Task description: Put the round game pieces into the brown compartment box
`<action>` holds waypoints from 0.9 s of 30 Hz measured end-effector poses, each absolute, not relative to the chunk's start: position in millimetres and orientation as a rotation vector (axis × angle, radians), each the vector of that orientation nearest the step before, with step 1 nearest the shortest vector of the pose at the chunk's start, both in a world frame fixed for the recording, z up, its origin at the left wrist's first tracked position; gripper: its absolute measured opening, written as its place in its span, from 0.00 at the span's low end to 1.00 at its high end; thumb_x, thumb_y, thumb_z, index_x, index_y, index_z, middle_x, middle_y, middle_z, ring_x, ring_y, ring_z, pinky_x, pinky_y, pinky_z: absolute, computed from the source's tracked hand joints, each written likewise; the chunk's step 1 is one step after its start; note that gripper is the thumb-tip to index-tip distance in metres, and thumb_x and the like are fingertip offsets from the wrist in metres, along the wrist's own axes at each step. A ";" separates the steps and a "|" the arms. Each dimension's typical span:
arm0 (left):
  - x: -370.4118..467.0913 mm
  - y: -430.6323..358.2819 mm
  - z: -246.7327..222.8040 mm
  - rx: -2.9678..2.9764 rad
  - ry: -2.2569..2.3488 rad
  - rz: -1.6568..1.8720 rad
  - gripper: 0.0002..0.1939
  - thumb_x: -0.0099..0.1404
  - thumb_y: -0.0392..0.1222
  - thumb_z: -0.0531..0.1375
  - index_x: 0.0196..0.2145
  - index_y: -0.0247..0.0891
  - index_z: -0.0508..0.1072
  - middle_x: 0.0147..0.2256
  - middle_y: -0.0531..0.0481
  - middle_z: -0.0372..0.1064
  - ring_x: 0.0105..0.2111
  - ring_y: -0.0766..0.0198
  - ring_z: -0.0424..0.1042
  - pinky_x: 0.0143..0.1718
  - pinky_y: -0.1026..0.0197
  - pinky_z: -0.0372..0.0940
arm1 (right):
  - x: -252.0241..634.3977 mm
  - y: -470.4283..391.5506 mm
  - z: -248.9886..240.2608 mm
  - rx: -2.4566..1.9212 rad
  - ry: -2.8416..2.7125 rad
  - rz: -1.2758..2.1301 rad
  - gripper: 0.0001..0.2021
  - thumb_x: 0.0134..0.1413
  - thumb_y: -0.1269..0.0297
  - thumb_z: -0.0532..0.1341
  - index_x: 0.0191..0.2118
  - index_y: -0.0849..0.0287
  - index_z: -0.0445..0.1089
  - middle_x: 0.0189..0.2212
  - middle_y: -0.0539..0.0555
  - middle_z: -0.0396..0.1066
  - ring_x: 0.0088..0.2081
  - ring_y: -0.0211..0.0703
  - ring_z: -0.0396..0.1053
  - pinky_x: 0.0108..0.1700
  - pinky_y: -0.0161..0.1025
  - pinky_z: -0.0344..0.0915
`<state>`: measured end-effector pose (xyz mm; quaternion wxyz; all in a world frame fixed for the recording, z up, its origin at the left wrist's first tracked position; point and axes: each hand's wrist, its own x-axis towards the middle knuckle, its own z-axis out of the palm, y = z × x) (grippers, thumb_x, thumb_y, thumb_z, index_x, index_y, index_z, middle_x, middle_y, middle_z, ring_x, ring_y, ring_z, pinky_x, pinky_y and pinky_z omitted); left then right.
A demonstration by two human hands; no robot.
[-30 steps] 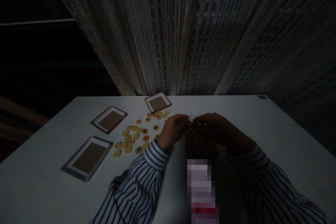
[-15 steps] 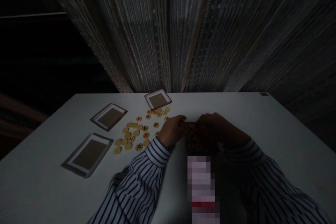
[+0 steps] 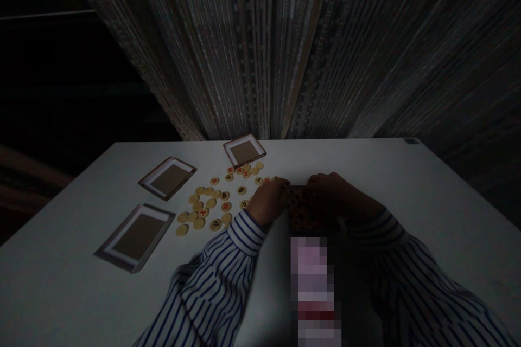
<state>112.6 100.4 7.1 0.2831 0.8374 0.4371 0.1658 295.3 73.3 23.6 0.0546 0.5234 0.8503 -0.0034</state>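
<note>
Case, dark reddish-brown, straight-edged [image 3: 298, 187]: on the white table [image 3: 439, 217], between my hands; contents, rows of round shapes [image 3: 299, 222], too dim to identify. Visible side runs 12 to 6 o'clock; right side hidden, long axis uncertain. Left hand [image 3: 268, 200]: at its 10, fingers curled; right hand [image 3: 336, 195]: at its 2, fingers bent. Either grip's hold: cannot tell. Round, pale-yellow discs, red- or black-marked [image 3: 226, 206]: at 9.

Patterned curtain [image 3: 260, 49] behind white table [image 3: 427, 190]
</note>
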 end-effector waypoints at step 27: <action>112.0 101.8 5.8 2.292 1.124 0.382 0.17 0.60 0.31 0.50 0.44 0.34 0.72 0.42 0.40 0.73 0.44 0.54 0.71 0.45 0.54 0.63 | 297.8 75.3 21.0 1.555 2.571 -0.094 0.11 0.55 0.61 0.53 0.33 0.57 0.72 0.34 0.56 0.71 0.31 0.41 0.69 0.27 0.36 0.53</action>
